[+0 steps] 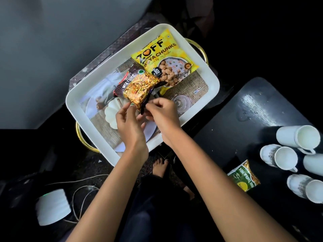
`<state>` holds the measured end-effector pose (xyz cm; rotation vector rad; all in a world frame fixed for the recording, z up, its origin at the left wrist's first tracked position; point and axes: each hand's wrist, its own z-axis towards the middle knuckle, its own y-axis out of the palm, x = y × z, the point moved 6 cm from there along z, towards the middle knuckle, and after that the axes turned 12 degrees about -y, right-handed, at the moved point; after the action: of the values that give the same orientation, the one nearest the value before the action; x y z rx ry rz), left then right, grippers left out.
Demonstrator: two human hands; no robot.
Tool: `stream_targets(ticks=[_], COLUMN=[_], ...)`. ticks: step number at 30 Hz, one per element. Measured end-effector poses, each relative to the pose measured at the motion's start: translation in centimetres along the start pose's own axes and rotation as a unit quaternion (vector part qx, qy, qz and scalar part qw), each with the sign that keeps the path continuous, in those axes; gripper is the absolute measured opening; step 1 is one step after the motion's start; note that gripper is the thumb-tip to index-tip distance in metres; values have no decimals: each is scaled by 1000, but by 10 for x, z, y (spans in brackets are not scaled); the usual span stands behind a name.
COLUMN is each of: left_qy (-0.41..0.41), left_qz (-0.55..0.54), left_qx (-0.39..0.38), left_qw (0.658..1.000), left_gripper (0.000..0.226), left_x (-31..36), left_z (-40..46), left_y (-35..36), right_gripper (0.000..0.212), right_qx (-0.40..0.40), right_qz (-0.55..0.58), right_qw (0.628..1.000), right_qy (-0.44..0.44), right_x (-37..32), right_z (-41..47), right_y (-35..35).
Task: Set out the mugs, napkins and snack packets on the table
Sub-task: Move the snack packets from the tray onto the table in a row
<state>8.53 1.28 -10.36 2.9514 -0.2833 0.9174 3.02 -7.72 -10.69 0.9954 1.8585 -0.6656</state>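
Observation:
A white tray (208, 70) with gold handles holds a yellow soya chunks packet (166, 55) and a dark mixture snack packet (138, 86). Both hands meet at the near end of the mixture packet: my left hand (129, 124) pinches its lower corner and my right hand (164, 114) grips its dark edge. On the black table (244, 123) to the right lie several white mugs (286, 158) on their sides and a green snack packet (244, 175). No napkins are visible.
The tray rests on a dark patterned stand (122, 42) against a grey wall. On the floor lie a white round device (52, 206) with cords and my bare feet (160, 167).

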Motion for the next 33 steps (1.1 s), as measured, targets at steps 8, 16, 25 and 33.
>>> stream_targets(ticks=[8,16,25,33], left_qy=[-126,-175,-69,-62], left_qz=[-76,11,316,514], left_qx=[-106,-209,-311,-373], left_qw=[983,962,894,770], left_gripper=[52,24,9,36], left_x=[-22,-53,-135,-245], left_z=[-28,-66,-123,-165], left_y=[14,37,65,77], right_gripper=[24,20,28,20], right_qx=[-13,19,268,372], right_qz=[109,186,297,235], right_qw=[992,982,914,897], right_qy=[-64,-11,61,28], right_x=[-7,26,95,140], right_z=[-40,-102,-174,-234], right_y=[-33,-100,-229,-293])
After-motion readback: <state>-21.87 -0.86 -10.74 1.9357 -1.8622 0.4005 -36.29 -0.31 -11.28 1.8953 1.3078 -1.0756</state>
